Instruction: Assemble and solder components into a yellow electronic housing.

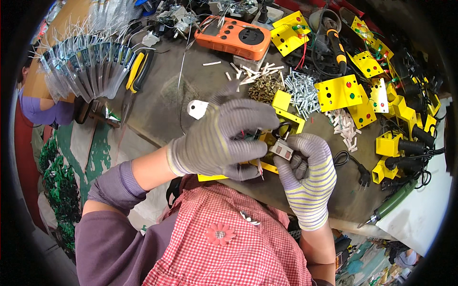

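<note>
Both my hands wear grey striped gloves. My right hand (310,176) grips a small grey-white box-shaped electrical part (282,149) between thumb and fingers, with a black wire looping from its top. Just to its left, my left hand (222,136) reaches over a yellow metal bracket (296,120), its fingers apart and curved. Close to the left thumb tip a thin wire end (261,172) shows. The left hand covers most of the bracket, whose lower edge (212,178) comes out beneath the wrist.
Beyond my hands lie brass screws (265,89), silver screws (302,93) and white sleeves (342,125). An orange multimeter (234,38) sits at the back. Yellow-handled pliers (137,71) lie left. Finished-looking yellow plates (338,93), a plug (364,176) and a green screwdriver (395,200) occupy the right.
</note>
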`<state>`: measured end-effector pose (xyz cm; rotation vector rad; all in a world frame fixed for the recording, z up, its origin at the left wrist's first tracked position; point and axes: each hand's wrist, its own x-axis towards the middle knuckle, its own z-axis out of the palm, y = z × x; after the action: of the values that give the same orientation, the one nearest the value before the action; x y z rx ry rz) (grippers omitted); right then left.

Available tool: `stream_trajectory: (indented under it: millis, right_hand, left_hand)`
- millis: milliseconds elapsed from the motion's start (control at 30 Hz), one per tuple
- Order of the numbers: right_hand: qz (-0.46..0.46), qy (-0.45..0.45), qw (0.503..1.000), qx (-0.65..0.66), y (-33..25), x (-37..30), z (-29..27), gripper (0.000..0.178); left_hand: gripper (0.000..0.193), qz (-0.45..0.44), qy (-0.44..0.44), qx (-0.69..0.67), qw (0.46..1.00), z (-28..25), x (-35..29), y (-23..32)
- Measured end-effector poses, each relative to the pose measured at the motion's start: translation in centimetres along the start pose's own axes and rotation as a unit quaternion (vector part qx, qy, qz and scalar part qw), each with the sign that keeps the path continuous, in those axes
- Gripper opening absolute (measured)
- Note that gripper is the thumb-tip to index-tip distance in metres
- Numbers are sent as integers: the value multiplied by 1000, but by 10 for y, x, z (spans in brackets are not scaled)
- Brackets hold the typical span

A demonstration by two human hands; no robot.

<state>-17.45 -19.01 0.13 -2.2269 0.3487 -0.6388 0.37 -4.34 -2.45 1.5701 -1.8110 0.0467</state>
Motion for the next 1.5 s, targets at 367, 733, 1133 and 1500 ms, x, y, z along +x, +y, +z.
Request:
stream_trajectory:
  millis: [367,733,1133,1500]
  right_hand:
    - [-21,6,999,-33,-6,0,-5,46]
    - [-239,-11,916,-321,60,162,-87,60]
    - [-213,27,972,99,73,167,-96,25]
    - [294,231,858,351,50,99,-94,38]
  left_hand:
    - [58,-98,-14,17,995,-29,7,19]
    - [27,-287,180,82,937,-53,-58,48]
    - [26,-362,5,211,908,-21,-33,68]
    - [27,-304,202,103,925,-35,-22,102]
